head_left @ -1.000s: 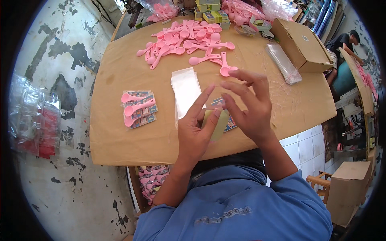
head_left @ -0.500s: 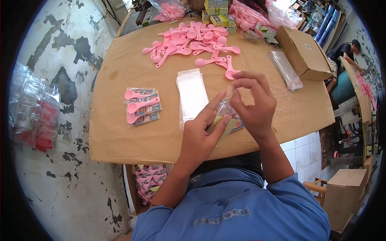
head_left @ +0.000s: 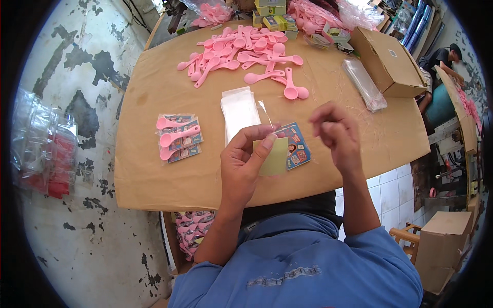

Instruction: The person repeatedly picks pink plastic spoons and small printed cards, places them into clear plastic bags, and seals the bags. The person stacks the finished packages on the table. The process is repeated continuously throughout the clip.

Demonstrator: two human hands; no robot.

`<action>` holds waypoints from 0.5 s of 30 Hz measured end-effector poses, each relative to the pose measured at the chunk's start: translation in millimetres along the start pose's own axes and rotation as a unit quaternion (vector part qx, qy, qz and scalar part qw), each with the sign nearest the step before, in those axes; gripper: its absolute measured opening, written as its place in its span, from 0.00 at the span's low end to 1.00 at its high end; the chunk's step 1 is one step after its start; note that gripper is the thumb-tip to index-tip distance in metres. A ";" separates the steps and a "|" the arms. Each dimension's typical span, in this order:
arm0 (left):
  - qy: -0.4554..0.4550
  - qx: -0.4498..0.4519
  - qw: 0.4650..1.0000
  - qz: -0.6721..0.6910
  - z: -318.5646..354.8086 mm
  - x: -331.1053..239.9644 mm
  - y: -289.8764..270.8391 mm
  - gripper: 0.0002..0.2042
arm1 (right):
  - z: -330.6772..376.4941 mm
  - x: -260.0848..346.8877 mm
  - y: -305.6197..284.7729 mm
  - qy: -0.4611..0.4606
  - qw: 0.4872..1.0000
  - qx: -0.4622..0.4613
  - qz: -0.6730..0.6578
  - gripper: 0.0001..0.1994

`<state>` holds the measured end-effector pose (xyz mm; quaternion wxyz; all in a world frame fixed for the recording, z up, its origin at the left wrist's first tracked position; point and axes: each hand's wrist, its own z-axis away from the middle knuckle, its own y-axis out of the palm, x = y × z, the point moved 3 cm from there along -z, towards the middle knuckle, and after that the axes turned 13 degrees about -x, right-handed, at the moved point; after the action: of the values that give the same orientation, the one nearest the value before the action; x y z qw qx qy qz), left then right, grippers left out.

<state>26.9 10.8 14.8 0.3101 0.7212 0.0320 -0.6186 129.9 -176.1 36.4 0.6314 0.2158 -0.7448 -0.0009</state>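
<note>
My left hand (head_left: 244,161) pinches a clear plastic bag with a yellow-green card (head_left: 273,155) in it between thumb and fingers. A shiny thin strip (head_left: 265,112) stands up beyond its fingertips. My right hand (head_left: 339,133) hovers to the right, apart from the bag, fingers curled and blurred; whether anything is in them cannot be made out. Blue printed cards (head_left: 298,149) lie under and beside the held bag. A stack of clear bags (head_left: 239,110) lies just beyond my left hand. To the left, several pink measuring spoons (head_left: 179,136) rest on bagged printed cards (head_left: 191,150).
A heap of pink spoons (head_left: 241,49) covers the table's far middle. At the right are a bundle of clear sleeves (head_left: 364,84), a cardboard box (head_left: 387,61) and loose thin strips (head_left: 380,133). Packed spoons fill a box (head_left: 194,231) below the front edge. Another person (head_left: 441,66) sits far right.
My right hand has moved right, away from the bag. My left hand has shifted slightly left and lower, and the yellow-green card now faces up, uncovering more of the blue cards.
</note>
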 end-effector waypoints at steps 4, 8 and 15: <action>0.014 0.010 1.000 -0.003 -2.1 2.7 -1.9 0.12 | 12.2 -21.1 22.7 0.007 0.989 0.077 0.127 0.08; 0.020 0.005 1.000 -0.013 -4.2 6.0 -6.3 0.13 | 11.5 -29.8 26.3 0.054 0.989 0.074 0.113 0.11; -0.021 0.001 1.000 -0.022 -1.7 -2.7 -16.4 0.15 | 10.7 -27.3 26.7 0.078 0.992 0.060 0.075 0.09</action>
<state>20.8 25.8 10.6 0.2964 0.7078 0.0403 -0.6400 114.2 -145.9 15.9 0.6715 0.1965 -0.7062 0.1080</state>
